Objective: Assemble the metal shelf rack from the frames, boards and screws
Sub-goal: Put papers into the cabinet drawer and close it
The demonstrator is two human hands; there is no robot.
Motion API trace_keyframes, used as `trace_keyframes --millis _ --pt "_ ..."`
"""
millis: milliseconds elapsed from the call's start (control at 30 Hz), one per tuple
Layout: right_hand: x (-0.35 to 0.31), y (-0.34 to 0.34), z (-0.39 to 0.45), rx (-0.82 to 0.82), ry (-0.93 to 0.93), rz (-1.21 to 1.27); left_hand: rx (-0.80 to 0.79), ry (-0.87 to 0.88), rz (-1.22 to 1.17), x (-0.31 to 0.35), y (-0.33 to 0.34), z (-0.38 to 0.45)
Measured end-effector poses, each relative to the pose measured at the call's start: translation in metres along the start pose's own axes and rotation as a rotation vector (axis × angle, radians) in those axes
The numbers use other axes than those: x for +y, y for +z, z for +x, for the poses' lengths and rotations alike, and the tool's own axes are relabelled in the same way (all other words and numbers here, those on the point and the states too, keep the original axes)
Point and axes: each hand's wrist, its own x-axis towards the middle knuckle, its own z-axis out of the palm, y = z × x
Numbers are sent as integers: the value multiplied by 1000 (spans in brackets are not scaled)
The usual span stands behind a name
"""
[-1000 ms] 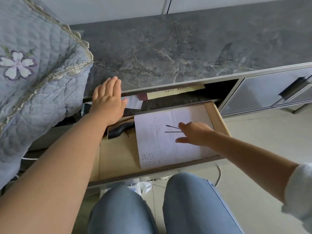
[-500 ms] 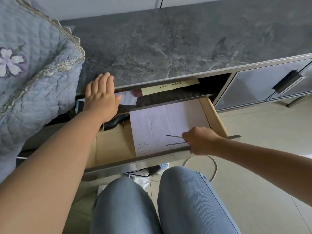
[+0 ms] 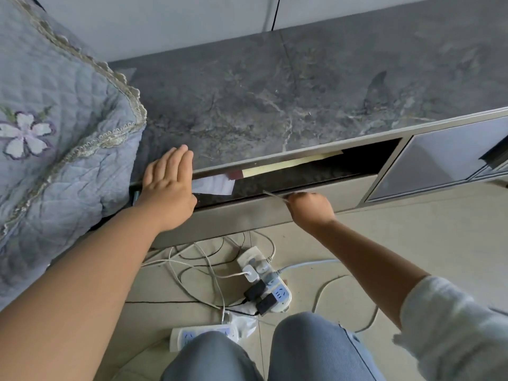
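No frames, boards or screws of the shelf rack are in view. My right hand is closed on thin metal rods, whose tips stick out to the left at the top edge of the grey drawer front. The drawer is pushed almost fully in, leaving a narrow dark gap. My left hand lies flat, fingers straight, on the front edge of the dark marble countertop, left of the gap. A white paper and a yellow strip show in the gap.
A quilted blue cover with a flower drapes at the left. On the tiled floor under the drawer lie two power strips and tangled cables. Another drawer front with a dark handle is at the right. My knees are below.
My right hand picked the thin metal rods off the paper in the drawer. The drawer went from wide open to nearly closed. My left hand stayed on the countertop edge.
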Motion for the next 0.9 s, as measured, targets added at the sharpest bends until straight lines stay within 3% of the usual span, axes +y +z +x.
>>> trace_keyframes --millis 400,733,900 --pt "5 1 8 4 -72 -15 9 -16 32 0 3 -1" --pt "-46 -87 -43 -210 -33 46 -177 2 -21 16 -30 -54" --pt "-94 -149 -90 -402 -227 -17 -219 -113 -198 15 -62 -146"
